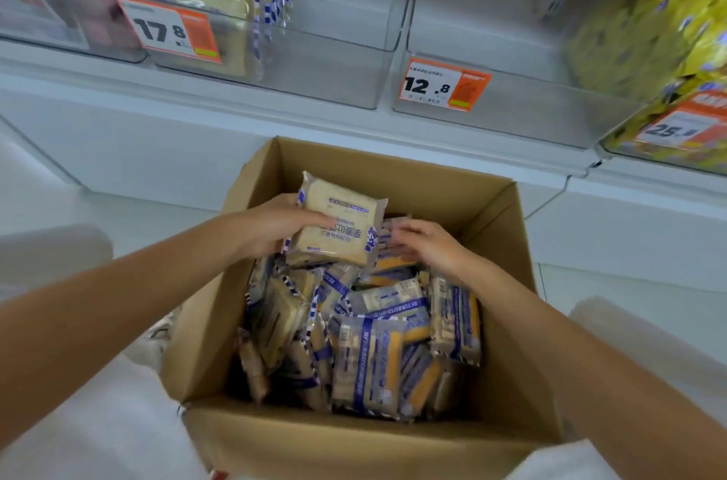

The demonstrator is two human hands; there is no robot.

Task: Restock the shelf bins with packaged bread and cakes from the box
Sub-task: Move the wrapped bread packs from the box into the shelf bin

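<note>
**Hands in the bread box**

The left hand point(283, 223) is closed around a pack of bread point(340, 221), with the thumb pressed on its front. The pack is held up over the far side of the cardboard box point(507, 243). It is square and flat, wrapped in shiny clear plastic with blue and white edges, and pale sliced bread can be seen inside. The right hand point(427, 243) is spread open just beside the pack, with its fingers laid on the packs below; nothing is gripped by it.

The box is made of brown cardboard and its flaps are folded open. It is filled with many more wrapped packs point(366, 342), piled in a messy heap. Some are pale, and some are longer with a yellow cake inside and a blue stripe.

Clear plastic bins are lined up on the white shelf behind the box. In the left bin point(314, 66), a few of the same bread packs are stood in a row on its left side. The middle bin point(491, 46) looks bare inside. The right bin point(629, 27) is stuffed with crinkly yellow bags. Orange and white price tags point(444, 84) are stuck on the bin fronts.
</note>
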